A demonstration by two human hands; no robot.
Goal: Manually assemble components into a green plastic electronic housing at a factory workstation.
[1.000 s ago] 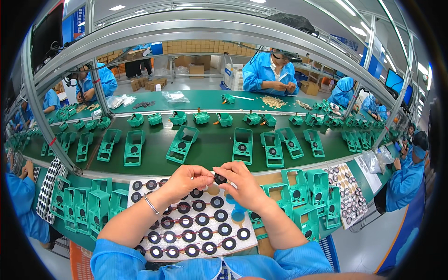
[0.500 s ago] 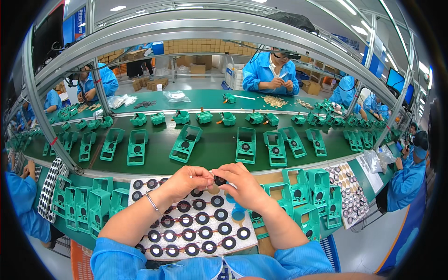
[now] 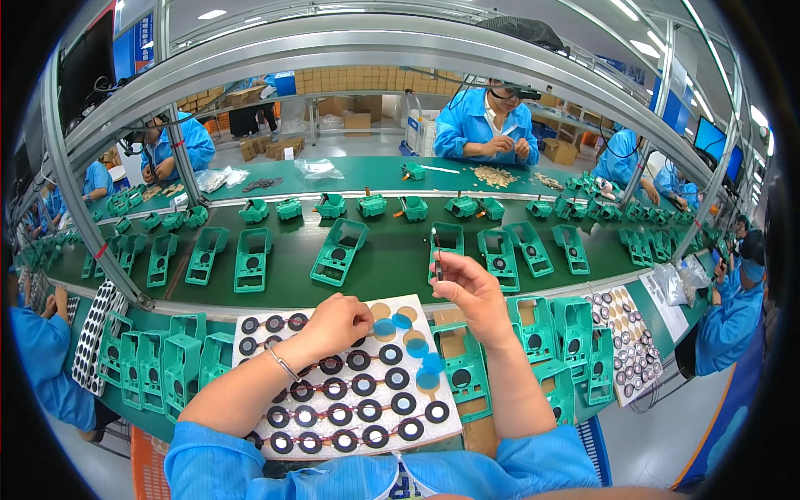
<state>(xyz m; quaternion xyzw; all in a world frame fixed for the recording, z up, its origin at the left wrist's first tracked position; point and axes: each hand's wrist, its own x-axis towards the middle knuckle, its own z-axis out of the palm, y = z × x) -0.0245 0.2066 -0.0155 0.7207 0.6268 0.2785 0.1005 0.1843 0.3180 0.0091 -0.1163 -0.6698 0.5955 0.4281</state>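
Observation:
Raised over the near edge of the green belt, my right hand pinches a small round black speaker, seen almost edge-on with its thin wires pointing up. Behind it on the belt lies a green plastic housing. My left hand hovers over a white foam board, its fingers curled together; what they hold, if anything, is hidden. Rows of black ring-shaped speakers with pale centres and reddish wires fill the board. Beside my left fingertips lie blue and tan round discs.
More green housings stand left and right of the board. The conveyor belt carries rows of housings and smaller green parts. A metal frame post rises at the left. Co-workers in blue sit opposite and at both sides.
My hands have parted. The right has carried the speaker up and to the right, over the belt. My left hand has turned slightly and stays over the board, uncovering the discs.

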